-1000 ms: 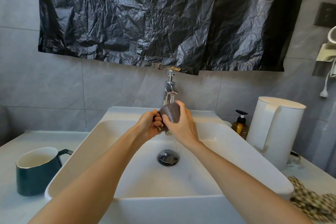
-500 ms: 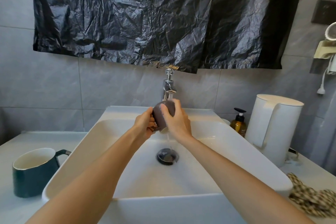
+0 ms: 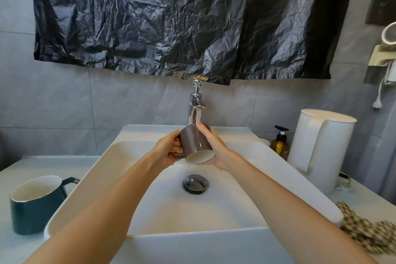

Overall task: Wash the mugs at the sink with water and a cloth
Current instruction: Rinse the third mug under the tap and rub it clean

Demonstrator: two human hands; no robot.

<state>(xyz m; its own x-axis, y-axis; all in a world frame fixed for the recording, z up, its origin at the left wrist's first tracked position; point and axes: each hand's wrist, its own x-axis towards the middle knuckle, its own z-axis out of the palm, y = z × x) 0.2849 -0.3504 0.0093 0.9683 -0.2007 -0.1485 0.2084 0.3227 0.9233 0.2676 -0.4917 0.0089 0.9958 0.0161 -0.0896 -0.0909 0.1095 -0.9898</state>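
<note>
You have a brown mug, cream inside; dark green mug; white sink; beige checked cloth; amber soap bottle.

As seen on my remote feed: crinkled black plastic sheeting hangs across the grey tiled wall, well above the left hand and right hand. Right of the right hand, an amber pump bottle stands just beside a tall white lidded jug. Farther right and higher, a white plug dangles on its cord.
</note>
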